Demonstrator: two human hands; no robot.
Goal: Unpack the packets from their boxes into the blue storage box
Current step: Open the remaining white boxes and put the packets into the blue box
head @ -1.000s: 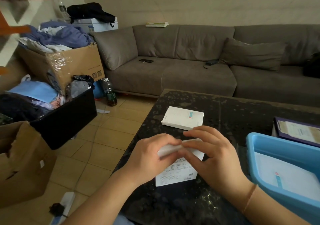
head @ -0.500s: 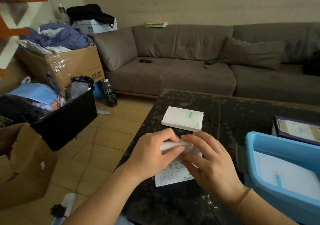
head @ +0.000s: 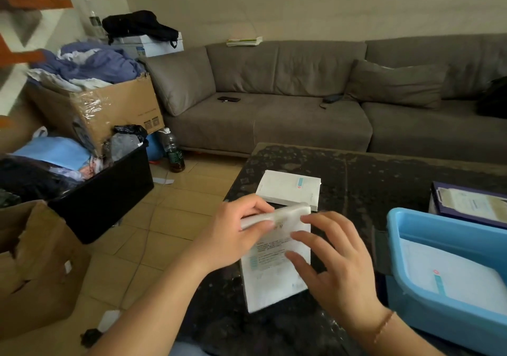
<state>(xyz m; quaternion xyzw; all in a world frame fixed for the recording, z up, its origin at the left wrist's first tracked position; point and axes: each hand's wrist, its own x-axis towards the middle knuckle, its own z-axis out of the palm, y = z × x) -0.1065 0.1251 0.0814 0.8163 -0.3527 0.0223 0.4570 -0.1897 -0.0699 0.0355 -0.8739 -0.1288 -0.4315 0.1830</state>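
So the white box [head: 274, 273] being worked on lies flat on the dark speckled counter [head: 384, 180], near edge, printed side up with small rows of text and a pale blue patch on its left part. Its far end flap is lifted, and the left hand [head: 233, 235] has its fingers [head: 258, 207] and thumb pinching that flap. The right hand [head: 337, 262] sits over the right side of the box with fingers spread and fairly straight, tips resting on the printed face, not curled around anything.

Just beyond it there's a second white box [head: 290, 189], closed, flat, with a little teal mark near its far right corner. On the right is the blue storage box [head: 395, 246], with a white packet [head: 450, 270] with a teal stripe lying inside. Behind that, a purple clipboard [head: 472, 202]. Grey sofa [head: 274, 117] at the far side.
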